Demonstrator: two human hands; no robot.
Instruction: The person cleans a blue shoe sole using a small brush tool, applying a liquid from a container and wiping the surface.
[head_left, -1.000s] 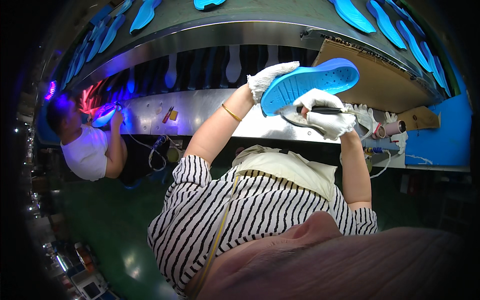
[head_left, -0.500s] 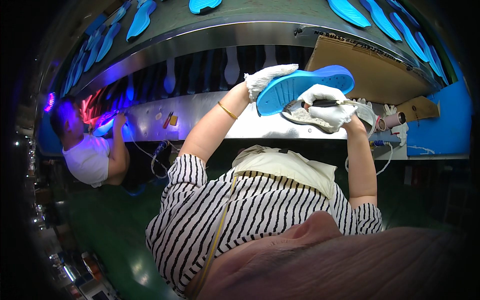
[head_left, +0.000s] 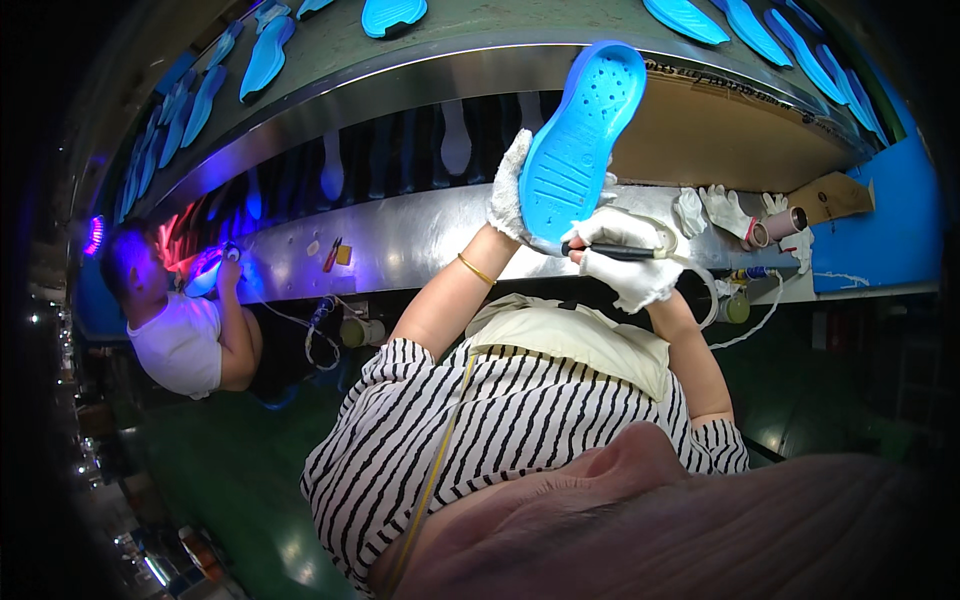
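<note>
A bright blue shoe sole [head_left: 570, 150] stands tilted nearly upright above the bench, its patterned, perforated face toward me. My left hand [head_left: 510, 190], in a white knit glove, grips the sole along its left edge near the lower end. Close by the sole's lower end, my right hand [head_left: 630, 262], also in a white glove with bare fingertips, is closed round a slim black-handled tool [head_left: 622, 252]. A pale hose [head_left: 700, 272] runs from the tool's rear end. Its tip is at the sole's lower rim; whether it touches I cannot tell.
A metal bench [head_left: 420, 235] runs across ahead, with white gloves [head_left: 725, 210], a thread cone [head_left: 790, 220] and pliers [head_left: 333, 255] on it. A cardboard sheet [head_left: 720, 140] leans behind. More blue soles [head_left: 268, 60] lie on the green belt [head_left: 500, 18]. A co-worker [head_left: 180, 320] sits at left.
The sole has turned from lying slantwise to nearly upright, its far end now higher. My right hand, with the tool, has moved lower and nearer to me.
</note>
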